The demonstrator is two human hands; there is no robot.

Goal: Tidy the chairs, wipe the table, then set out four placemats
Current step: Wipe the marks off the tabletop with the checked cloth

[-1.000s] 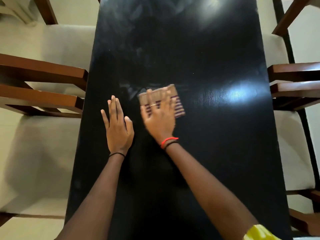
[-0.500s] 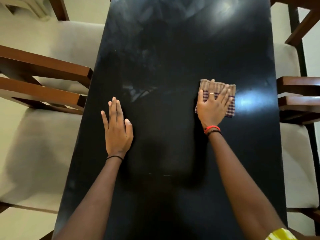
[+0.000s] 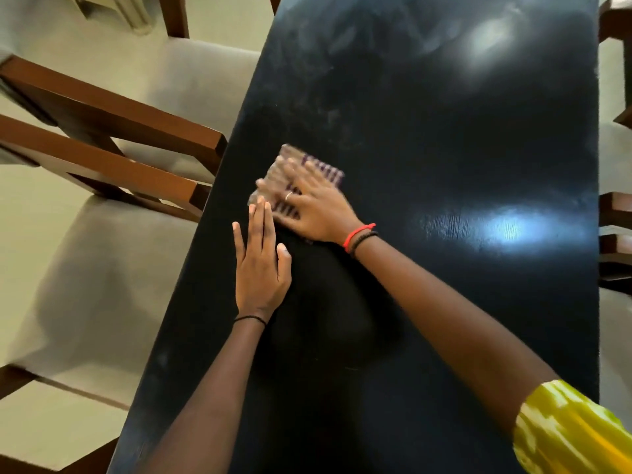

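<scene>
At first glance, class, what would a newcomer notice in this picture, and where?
The long glossy black table runs up the middle, with bright glare near its right edge. On its left half the right hand presses flat on a checked cloth, the left hand flat on the tabletop beside it. Cream-seated wooden chairs stand along the left side.

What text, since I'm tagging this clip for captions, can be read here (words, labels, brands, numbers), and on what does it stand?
None: no readable text shows anywhere in this view.
Checked cloth: woven stripes only, blurred; no lettering.
Black table: glare and smears, no marks.
Yellow sleeve: pale pattern, no words.
Red wristband: plain.
</scene>
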